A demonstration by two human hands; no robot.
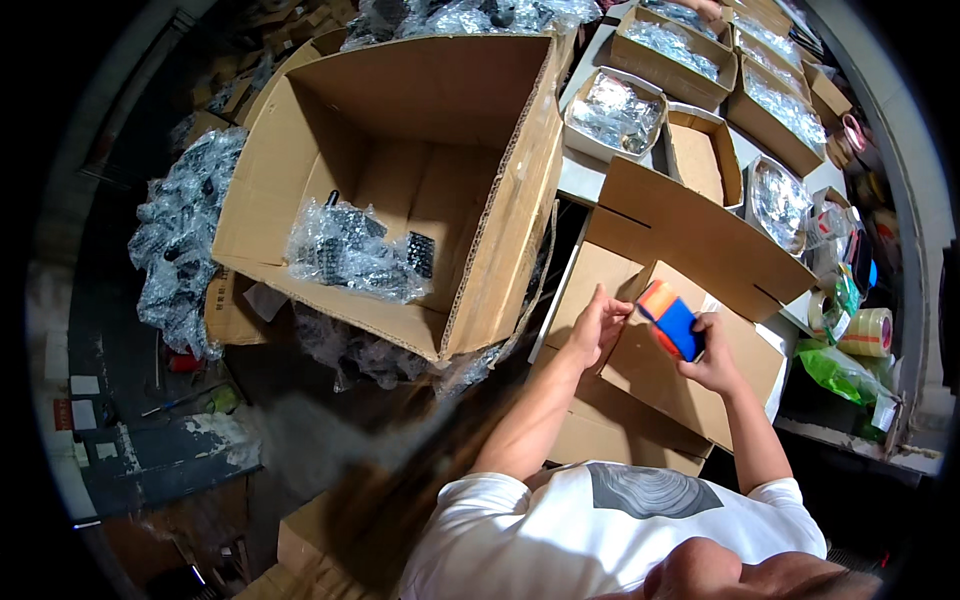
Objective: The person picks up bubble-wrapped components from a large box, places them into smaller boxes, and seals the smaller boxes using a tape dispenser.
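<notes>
My right hand [712, 356] grips a blue and orange hand-held object [672, 322] that looks like a tape dispenser. It is tilted above a brown cardboard carton [665, 392]. On the carton's left side is my left hand [600, 325], its fingers apart and reaching near the orange end. I see nothing held in it. Around the carton lie wide cardboard flaps [690, 240], one of them raised on the far side.
A large open carton [490, 230] stands to the left, with a bubble-wrapped bundle [355, 255] inside. More bubble-wrapped goods [185, 235] lie beyond it. Small boxes of clear-wrapped items [612, 112] line the far table. Tape rolls [866, 331] and a green bag [838, 373] sit at right.
</notes>
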